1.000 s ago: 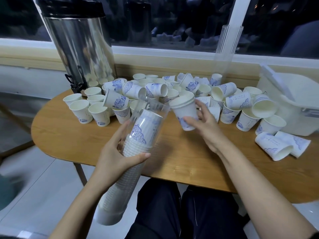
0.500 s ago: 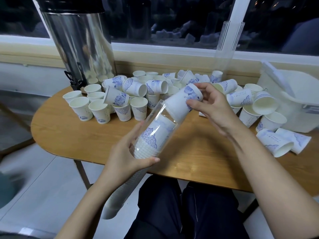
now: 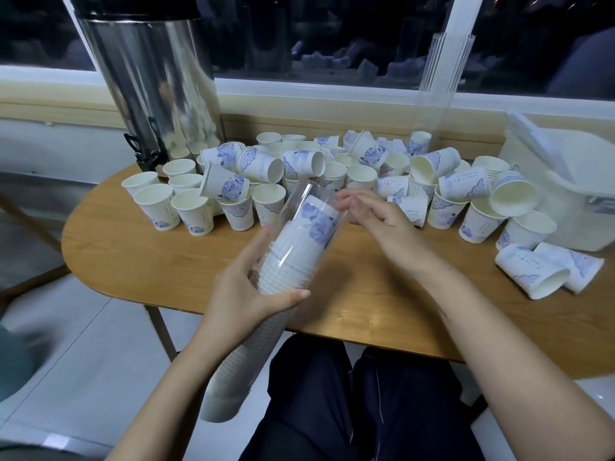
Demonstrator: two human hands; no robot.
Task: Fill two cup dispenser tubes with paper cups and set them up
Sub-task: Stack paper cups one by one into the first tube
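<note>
Dispenser tube (image 3: pixel 296 207), part-filled with paper cups (image 3: pixel 293 257): light, likely slick, crushable; tilted over the near edge of the table (image 3: pixel 133 254); left hand (image 3: pixel 246 294) clamped mid-length, the sound hold; right hand (image 3: pixel 382 224) at its mouth, fingers blurred, grip untellable.

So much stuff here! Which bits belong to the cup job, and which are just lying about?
Job: tube gripped by left hand; right hand at its mouth; loose cups; second tube by the window.
Lying about: urn; white tub.
</note>
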